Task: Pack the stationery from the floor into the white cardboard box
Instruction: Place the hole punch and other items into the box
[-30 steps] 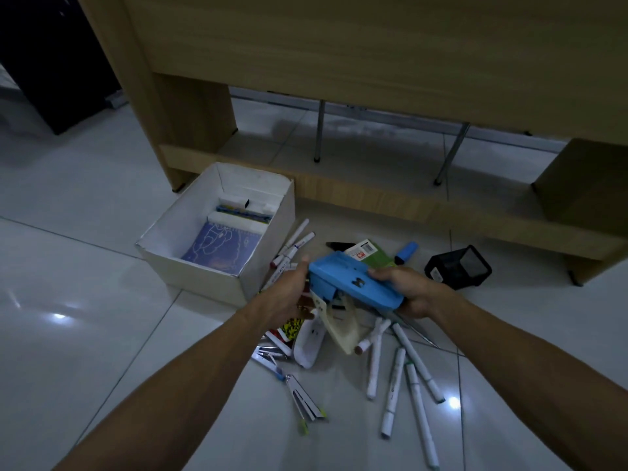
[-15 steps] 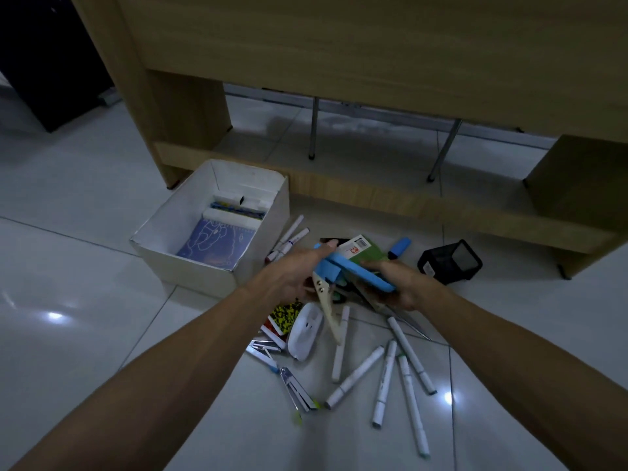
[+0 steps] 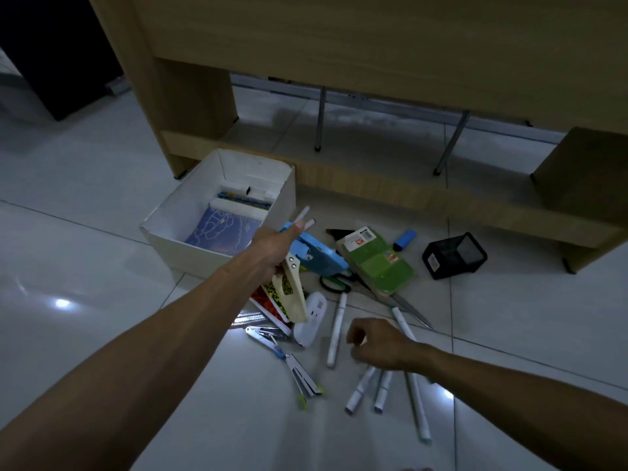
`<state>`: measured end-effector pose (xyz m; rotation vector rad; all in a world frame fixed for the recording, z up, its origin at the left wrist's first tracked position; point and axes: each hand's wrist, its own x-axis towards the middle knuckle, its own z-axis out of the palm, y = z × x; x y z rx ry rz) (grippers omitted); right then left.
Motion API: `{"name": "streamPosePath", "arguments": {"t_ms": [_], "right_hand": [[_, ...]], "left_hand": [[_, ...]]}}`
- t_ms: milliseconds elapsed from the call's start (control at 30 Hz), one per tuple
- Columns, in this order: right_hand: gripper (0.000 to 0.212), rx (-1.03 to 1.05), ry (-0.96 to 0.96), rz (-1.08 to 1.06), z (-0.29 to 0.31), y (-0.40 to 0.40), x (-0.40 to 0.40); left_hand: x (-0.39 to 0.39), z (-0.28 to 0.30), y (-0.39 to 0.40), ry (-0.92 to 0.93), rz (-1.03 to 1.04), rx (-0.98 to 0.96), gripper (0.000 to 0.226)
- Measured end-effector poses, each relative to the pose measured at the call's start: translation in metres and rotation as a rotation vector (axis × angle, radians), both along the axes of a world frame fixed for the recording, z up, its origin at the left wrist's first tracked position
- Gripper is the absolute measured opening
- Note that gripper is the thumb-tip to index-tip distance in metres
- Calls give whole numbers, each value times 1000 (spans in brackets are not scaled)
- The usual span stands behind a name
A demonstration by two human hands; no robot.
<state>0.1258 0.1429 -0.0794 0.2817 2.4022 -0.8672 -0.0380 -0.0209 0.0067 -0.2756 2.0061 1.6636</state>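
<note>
The packing looks only partly done. The white box (image 3: 190,212) sits open on the floor (image 3: 85,300) at centre left of the frame, just in front of a wooden desk leg. Inside it a blue notebook (image 3: 221,229) lies flat on the bottom, and behind that, toward the far wall, are a white packet and what seems to be a row of coloured pens; the light is too dim to say more.

Most of the stationery is still outside the box, scattered at the centre of the frame: a blue device (image 3: 319,256), a green pack (image 3: 377,263), scissors (image 3: 336,283), a blue highlighter (image 3: 406,239), several white markers (image 3: 336,329), staplers (image 3: 302,375), and a small white item (image 3: 312,317).

The left hand (image 3: 275,249), at centre, grasps a beige punch (image 3: 294,287) just right of the box's near corner, with two white markers poking up past its fingertips. The right hand (image 3: 377,345), lower right of centre, hovers over the loose markers with fingers loosely curled, holding nothing.

A black mesh pen holder (image 3: 453,254) lies tipped on its side at centre right; it appears to hold nothing.
</note>
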Motion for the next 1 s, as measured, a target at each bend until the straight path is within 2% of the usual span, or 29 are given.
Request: {"name": "streamPosePath", "arguments": {"t_ms": [67, 167, 267, 333, 400, 433, 533, 667, 733, 833, 933, 1000], "right_hand": [[30, 10, 31, 47, 0, -7, -4], [47, -123, 124, -72, 9, -18, -18], [58, -361, 144, -110, 23, -31, -33], [44, -401, 232, -135, 28, -41, -40], [13, -288, 442, -174, 33, -45, -47], [8, -231, 544, -196, 37, -46, -50], [11, -196, 685, -265, 68, -44, -70], [17, -327, 661, -365, 114, -35, -113], [19, -400, 632, -428, 129, -34, -129], [23, -436, 616, -490, 140, -40, -148], [24, -542, 626, -572, 148, -54, -170], [21, -668, 582, -640, 149, -66, -182]], "left_hand": [[2, 0, -2, -13, 9, -4, 55], [4, 0, -2, -56, 42, 29, 58], [7, 9, 1, -102, 56, 124, 30], [8, 17, 5, -146, 81, 182, 24], [2, 22, 5, -160, 114, 214, 23], [-3, 23, 4, -163, 131, 222, 29], [-19, 34, 0, -141, 164, 254, 40], [-28, 51, 1, -107, 43, 227, 35], [-31, 56, 2, -42, -37, 155, 43], [-40, 66, -4, 200, -82, -65, 59], [-47, 76, -16, 347, -102, -188, 52], [-49, 80, -26, 398, -190, -213, 59]]}}
